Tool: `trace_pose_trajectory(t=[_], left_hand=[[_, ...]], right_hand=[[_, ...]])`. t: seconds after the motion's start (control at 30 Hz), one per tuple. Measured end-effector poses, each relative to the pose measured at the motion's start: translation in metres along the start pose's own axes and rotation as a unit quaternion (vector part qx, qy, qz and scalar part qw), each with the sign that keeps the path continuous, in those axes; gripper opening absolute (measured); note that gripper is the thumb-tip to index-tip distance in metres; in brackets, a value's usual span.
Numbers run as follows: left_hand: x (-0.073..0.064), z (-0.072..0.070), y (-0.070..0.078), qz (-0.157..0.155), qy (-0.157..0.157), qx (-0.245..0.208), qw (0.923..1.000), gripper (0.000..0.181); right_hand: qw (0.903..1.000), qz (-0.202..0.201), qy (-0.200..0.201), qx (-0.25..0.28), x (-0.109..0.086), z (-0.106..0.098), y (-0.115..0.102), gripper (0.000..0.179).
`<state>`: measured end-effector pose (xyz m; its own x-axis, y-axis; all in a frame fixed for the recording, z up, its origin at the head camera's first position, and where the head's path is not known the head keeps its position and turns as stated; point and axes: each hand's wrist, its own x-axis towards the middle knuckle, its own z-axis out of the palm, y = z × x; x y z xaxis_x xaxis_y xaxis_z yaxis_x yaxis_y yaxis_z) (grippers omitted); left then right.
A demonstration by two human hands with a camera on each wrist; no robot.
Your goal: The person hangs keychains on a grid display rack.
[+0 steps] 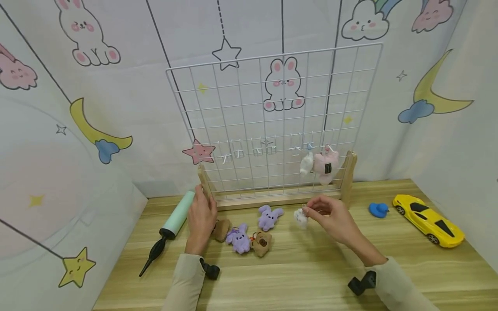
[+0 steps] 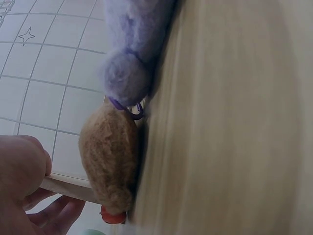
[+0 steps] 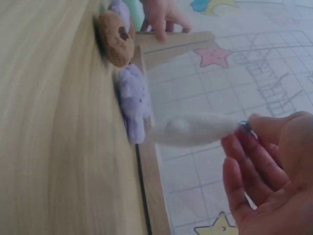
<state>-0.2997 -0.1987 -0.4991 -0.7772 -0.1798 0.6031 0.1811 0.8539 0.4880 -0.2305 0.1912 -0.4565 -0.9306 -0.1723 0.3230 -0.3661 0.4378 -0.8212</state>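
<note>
With thumb and fingertips, my right hand (image 1: 332, 219) pinches a small white plush keychain (image 1: 300, 218) by its ring. In the right wrist view the white plush (image 3: 195, 130) dangles from a bluish-green clasp, slightly blurred. My left hand (image 1: 201, 219) grips the left wooden post (image 1: 205, 178) of a white wire grid rack (image 1: 274, 56); the left wrist view has thumb and fingers on either side of the wood (image 2: 68, 189). Beside that hand lies a brown plush (image 1: 221, 230). Another brown plush (image 1: 261, 244) and two purple plushes (image 1: 269, 217) lie between the hands.
On the rack's right side hang a pink plush (image 1: 325, 166) and a white plush (image 1: 306, 164), near several small hooks. A mint-green hand pump (image 1: 179, 216) lies at left. At right are a small blue toy (image 1: 378, 210) and a yellow toy car (image 1: 428, 221).
</note>
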Motion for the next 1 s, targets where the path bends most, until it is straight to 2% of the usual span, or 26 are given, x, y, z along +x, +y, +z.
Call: trace_pose_trajectory(t=[0.1,0.13,0.33,0.4,0.6,0.67,0.77,1.0], left_hand=[[0.0,0.001,-0.002,0.004,0.013,-0.002,0.9999,0.044],[0.0,0.005,-0.007,0.008,0.019,-0.001,0.9998,0.043],[-0.001,0.013,-0.012,0.02,0.024,-0.003,0.9995,0.042],[-0.001,0.01,-0.01,0.021,0.024,-0.009,0.9995,0.043],[0.001,0.026,-0.03,0.025,0.025,-0.006,0.9994,0.045],[0.002,0.031,-0.036,0.028,0.027,-0.002,0.9992,0.045],[0.002,0.027,-0.032,0.025,0.028,-0.008,0.9993,0.046],[0.002,0.041,-0.049,0.016,0.017,-0.006,0.9997,0.048]], right_hand=[[0.9993,-0.017,0.015,0.029,0.002,-0.002,-0.003,0.01],[0.9989,-0.022,0.021,0.035,0.003,-0.003,-0.003,0.01],[0.9947,-0.055,0.049,0.072,0.003,-0.01,-0.009,0.008],[0.9926,-0.068,0.051,0.087,0.007,-0.011,-0.012,0.008],[0.9848,-0.105,0.069,0.12,0.026,-0.015,-0.028,0.009],[0.9821,-0.106,0.087,0.129,0.032,-0.016,-0.034,0.011],[0.9778,-0.094,0.12,0.144,0.042,-0.016,-0.044,0.016],[0.9668,-0.06,0.185,0.165,0.058,-0.01,-0.059,0.025]])
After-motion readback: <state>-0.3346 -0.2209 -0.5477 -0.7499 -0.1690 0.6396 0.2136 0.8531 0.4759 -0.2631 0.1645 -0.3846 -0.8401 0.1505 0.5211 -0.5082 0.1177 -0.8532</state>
